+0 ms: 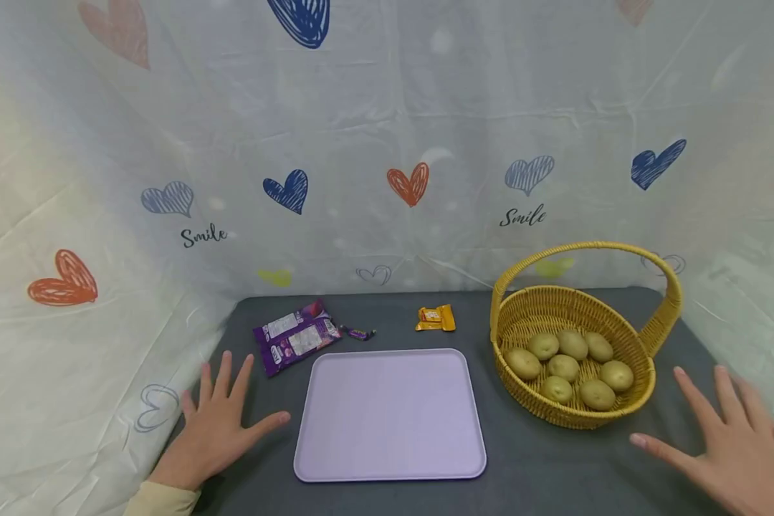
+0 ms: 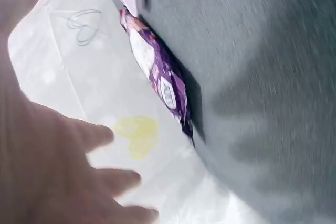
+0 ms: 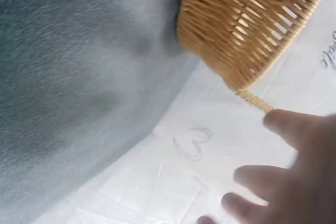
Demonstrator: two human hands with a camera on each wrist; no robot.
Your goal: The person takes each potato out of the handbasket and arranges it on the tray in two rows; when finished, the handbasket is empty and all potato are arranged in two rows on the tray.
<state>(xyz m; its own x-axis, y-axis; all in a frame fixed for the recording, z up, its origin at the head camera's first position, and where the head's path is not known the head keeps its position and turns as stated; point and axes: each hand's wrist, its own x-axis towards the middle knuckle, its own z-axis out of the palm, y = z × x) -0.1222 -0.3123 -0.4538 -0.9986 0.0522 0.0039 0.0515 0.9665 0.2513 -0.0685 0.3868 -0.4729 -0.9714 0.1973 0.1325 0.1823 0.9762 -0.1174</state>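
Soft, even light fills the head view, yellowish on the left of the curtain (image 1: 348, 122); the right hand (image 1: 738, 441) blurs slightly. The left wrist view shows a dim, soft-edged left hand (image 2: 50, 156), blurry shadows across the table (image 2: 215, 40) and a washed-out curtain.

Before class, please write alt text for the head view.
A person's left grip and right grip, spread open, flank a lilac tray and a basket of potatoes. A purple packet, small purple wrapper and orange packet lie further back.
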